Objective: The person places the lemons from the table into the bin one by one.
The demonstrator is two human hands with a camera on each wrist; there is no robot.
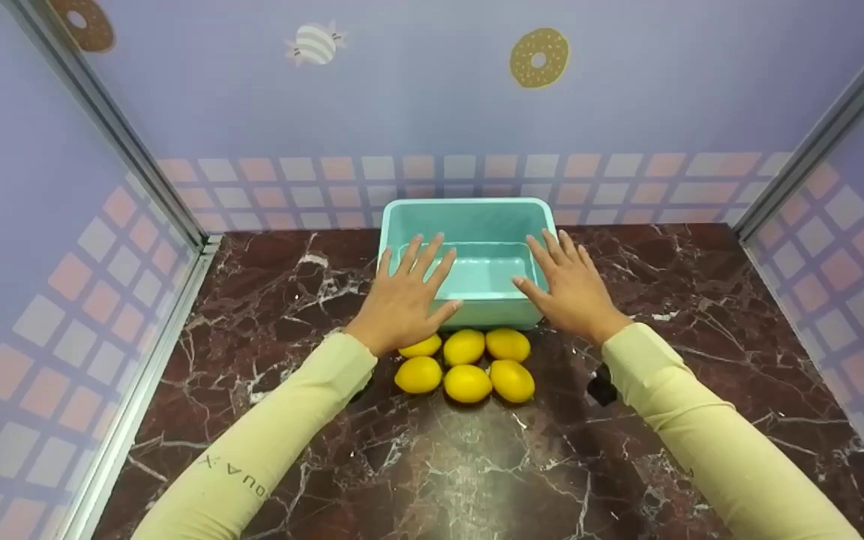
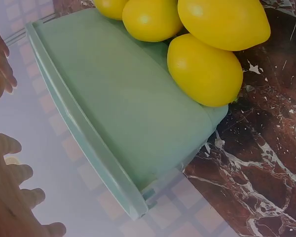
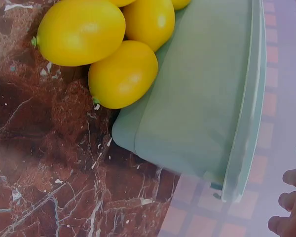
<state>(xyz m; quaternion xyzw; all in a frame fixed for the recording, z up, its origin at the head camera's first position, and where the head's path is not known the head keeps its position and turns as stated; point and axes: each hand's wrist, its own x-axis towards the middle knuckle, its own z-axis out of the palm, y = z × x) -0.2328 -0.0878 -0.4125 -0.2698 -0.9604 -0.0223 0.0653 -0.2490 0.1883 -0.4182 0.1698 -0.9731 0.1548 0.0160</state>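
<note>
A light teal plastic bin [image 1: 469,311] stands near the back wall with nothing seen inside it. Several yellow lemons [image 1: 468,384] lie in two rows right in front of its near side. My left hand [image 1: 404,296], fingers spread and straight, hovers over the bin's left front corner, palm down. Over the right front corner is my right hand [image 1: 571,289], likewise spread with its fingers straight. Neither hand holds anything. In the left wrist view the bin's outer wall [image 2: 113,94] shows beside the lemons [image 2: 204,69]. The right wrist view shows lemons [image 3: 123,74] close against the bin too.
The dark red marble tabletop [image 1: 289,465] has white veins. A purple patterned wall [image 1: 432,112] rises behind the bin, with side panels left and right joined by metal corner strips [image 1: 132,150]. Dark objects [image 1: 601,386] sit partly hidden by the wrists.
</note>
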